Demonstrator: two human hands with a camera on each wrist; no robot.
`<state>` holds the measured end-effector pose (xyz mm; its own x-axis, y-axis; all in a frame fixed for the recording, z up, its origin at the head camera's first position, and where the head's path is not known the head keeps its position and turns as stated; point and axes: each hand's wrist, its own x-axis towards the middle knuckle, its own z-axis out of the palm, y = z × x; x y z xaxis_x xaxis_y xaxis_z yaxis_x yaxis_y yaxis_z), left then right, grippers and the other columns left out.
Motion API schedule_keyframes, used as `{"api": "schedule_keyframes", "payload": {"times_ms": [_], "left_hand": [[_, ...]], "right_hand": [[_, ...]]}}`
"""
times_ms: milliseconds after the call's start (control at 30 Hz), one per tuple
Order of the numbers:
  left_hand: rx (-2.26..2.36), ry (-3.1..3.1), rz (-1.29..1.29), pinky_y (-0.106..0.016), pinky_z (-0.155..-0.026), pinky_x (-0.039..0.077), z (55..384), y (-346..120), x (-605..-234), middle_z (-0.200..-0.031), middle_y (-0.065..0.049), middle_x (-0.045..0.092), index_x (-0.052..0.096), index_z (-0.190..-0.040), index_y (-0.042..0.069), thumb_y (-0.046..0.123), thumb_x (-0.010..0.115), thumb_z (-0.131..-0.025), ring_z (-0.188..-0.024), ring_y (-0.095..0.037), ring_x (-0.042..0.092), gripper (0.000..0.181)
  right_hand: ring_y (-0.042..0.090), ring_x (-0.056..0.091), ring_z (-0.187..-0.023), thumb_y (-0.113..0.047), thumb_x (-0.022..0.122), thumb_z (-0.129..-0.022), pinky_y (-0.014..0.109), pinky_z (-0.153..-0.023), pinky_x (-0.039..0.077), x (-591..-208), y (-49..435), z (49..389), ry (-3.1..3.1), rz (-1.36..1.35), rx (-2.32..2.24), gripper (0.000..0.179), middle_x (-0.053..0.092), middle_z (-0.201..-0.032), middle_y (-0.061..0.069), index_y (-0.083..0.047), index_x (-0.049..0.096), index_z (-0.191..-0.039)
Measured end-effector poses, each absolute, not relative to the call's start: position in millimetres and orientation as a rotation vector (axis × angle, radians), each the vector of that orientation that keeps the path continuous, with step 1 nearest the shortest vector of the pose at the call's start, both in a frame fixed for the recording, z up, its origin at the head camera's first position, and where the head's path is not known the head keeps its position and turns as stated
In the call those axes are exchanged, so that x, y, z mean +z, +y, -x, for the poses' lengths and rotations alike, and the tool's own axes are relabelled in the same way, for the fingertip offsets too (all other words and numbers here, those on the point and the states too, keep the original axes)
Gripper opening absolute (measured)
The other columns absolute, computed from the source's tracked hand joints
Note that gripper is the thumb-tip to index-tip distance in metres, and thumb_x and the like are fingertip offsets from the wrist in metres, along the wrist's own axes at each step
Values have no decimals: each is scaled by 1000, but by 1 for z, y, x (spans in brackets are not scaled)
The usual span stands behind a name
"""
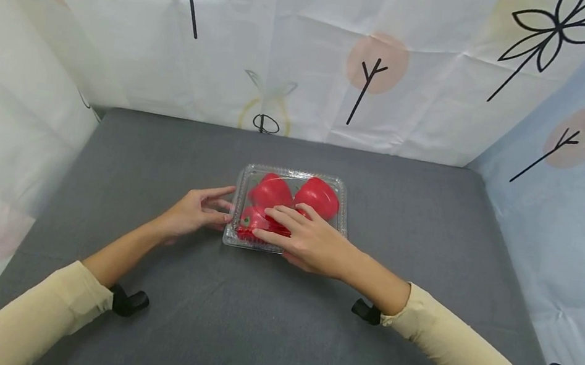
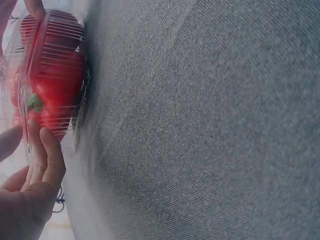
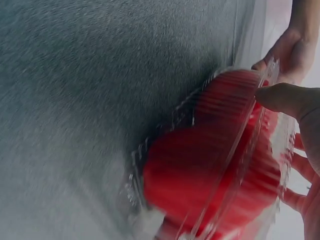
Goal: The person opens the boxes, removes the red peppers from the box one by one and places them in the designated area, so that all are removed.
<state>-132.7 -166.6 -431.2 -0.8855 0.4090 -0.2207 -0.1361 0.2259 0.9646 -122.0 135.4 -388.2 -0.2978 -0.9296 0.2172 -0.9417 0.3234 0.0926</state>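
A clear plastic clamshell container (image 1: 298,175), lid closed, holds several red bell peppers (image 1: 272,192), one showing a green stem (image 2: 35,102). At its left side is my left hand (image 1: 194,213), fingers extended and fingertips right at the rim. My right hand (image 1: 312,240) lies across the lid's front right part, fingers spread and hiding some of the peppers. In the right wrist view, its thumb (image 3: 282,97) reaches the front rim while the fingers (image 3: 297,172) extend over the lid.
The container is over a grey cloth-covered table (image 1: 228,323), toward the back middle. White patterned curtains (image 1: 310,54) hang behind the table and along both sides. Dark straps (image 1: 128,303) show at the cuffs of both pale yellow sleeves (image 1: 450,336).
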Motion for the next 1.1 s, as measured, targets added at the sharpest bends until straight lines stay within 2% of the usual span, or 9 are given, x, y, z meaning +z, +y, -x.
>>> {"api": "schedule_keyframes", "payload": {"times_ms": [167,433,633,800,1100], "left_hand": [[1723,2052,-212,-43,-86,56,132,-166,-433,-117,-20,63,36,-154,8,7,71,-91,-94,-21,69,71],[1760,1980,-197,-43,-86,56,133,-169,-435,-118,-19,62,36,-154,10,9,72,-91,-96,-22,69,73],[1761,1910,-206,-44,-88,55,134,-172,-437,-118,-19,61,31,-156,12,8,72,-91,-97,-23,69,77],[1743,1857,-234,-41,-88,55,134,-176,-439,-118,-20,58,25,-158,14,3,65,-92,-95,-26,69,78],[1733,1828,-264,-40,-90,54,135,-179,-439,-121,-22,56,23,-159,14,2,63,-93,-97,-28,68,77]], "right_hand": [[27,45,-133,-27,81,-81,49,-105,41,-393,122,120,-2358,-1708,50,69,50,-144,12,-24,53,-145],[27,41,-138,-25,74,-88,48,-107,39,-395,103,118,-2353,-1743,-66,60,47,-148,11,-27,53,-145],[28,40,-138,-29,80,-84,48,-107,39,-396,93,118,-2351,-1750,-43,62,48,-147,12,-25,58,-141],[29,40,-138,-32,81,-82,46,-107,39,-397,90,119,-2330,-1730,-50,61,49,-145,13,-24,60,-139],[28,39,-139,-32,79,-84,46,-107,40,-398,85,120,-2348,-1727,-18,57,49,-146,12,-25,61,-138]]}}
